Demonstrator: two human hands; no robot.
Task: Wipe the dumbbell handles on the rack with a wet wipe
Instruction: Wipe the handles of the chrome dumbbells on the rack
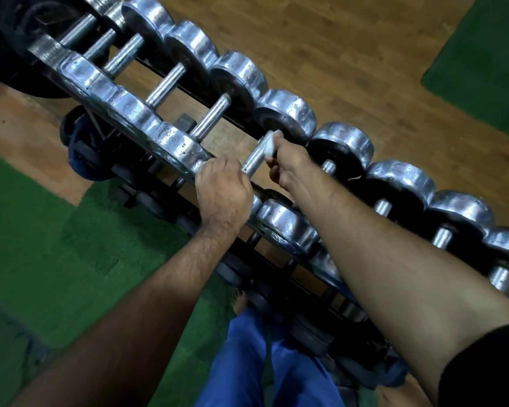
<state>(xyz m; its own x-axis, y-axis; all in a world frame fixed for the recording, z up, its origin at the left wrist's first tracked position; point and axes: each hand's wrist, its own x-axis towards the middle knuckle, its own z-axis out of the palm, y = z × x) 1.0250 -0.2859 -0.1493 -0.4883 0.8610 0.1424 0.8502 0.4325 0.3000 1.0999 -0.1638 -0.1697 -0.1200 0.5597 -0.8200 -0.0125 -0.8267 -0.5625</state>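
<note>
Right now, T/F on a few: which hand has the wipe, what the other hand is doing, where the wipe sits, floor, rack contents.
1. The right hand holds the wipe. True.
2. The wipe is on the floor. False: it is pressed against a handle, near the handle's far end.
3. The left hand hangs free. False: its fingers are curled over the near end of the same dumbbell, at the rack's front rail.
4. The rack holds a row of chrome dumbbells. True.
5. The floor is all wood. False: green mat lies beside wood flooring.
</note>
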